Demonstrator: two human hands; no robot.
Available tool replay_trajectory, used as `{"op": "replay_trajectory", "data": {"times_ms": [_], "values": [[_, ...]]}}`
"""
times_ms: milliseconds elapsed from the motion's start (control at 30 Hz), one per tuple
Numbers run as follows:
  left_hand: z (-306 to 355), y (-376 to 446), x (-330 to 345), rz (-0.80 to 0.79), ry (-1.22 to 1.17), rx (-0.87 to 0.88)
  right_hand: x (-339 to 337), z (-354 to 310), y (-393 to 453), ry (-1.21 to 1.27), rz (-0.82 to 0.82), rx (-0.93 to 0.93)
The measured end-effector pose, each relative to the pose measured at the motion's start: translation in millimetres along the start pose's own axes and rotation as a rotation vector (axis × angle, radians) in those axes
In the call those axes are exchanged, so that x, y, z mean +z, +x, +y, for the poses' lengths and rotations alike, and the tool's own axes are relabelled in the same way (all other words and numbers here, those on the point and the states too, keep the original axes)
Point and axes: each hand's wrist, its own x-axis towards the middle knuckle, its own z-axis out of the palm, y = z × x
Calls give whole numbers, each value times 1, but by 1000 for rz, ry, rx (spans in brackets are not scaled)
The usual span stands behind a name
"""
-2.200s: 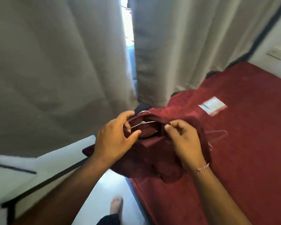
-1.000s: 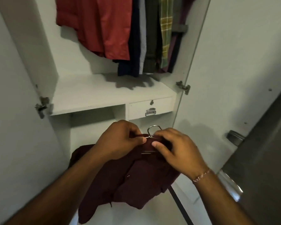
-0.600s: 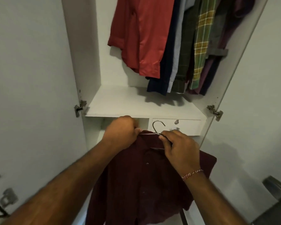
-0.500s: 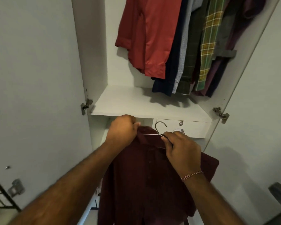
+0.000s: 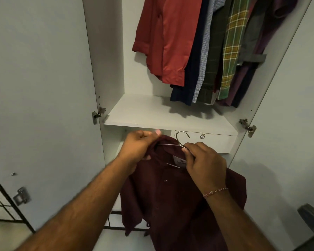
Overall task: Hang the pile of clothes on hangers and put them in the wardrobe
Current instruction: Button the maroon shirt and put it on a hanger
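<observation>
While both hands work at its collar, the maroon shirt (image 5: pixel 170 200) hangs in front of the open wardrobe (image 5: pixel 105 51), below the level of the white shelf (image 5: pixel 152 113) and well under the clothes on the rail. The left hand (image 5: pixel 136 151) has its fingers curled round the left side of the collar, bunching the cloth, with the thumb tip showing just above the fabric. The right hand (image 5: pixel 205 163) pinches the neck of the wire hanger (image 5: pixel 179 140) between thumb and forefinger, the other fingers curled beneath; the hook stands upright above the collar, open to the right, in front of the small drawer (image 5: pixel 212 142) with its keyhole. One thin arm of the hanger runs left toward the left hand, and another short length of wire shows beside the white neck label (image 5: pixel 179 161), so the hanger seems to sit inside the shirt, though the far shoulder is hidden by the hand. A red-and-white thread bracelet (image 5: pixel 215 192) circles the right wrist. Higher up hang a red shirt (image 5: pixel 169 40), a navy garment (image 5: pixel 190 77), a green-and-yellow plaid shirt (image 5: pixel 230 51) and darker purple pieces (image 5: pixel 243 82), close together. Both doors stand open, metal hinges (image 5: pixel 98 114) on each side.
</observation>
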Motion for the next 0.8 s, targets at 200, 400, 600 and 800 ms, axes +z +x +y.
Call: {"op": "replay_trajectory", "data": {"times_ms": [200,400,600,800], "values": [[-4,11,-13,-149,1,-113,-7,4,4,89,-46,25],[-15,29,-38,-213,202,-239,-8,8,8,74,-125,-2],[-8,20,-17,-63,601,418,0,4,8,-44,-179,-39],[4,23,-4,-122,1271,590,3,-8,14,-44,-144,-40]]}}
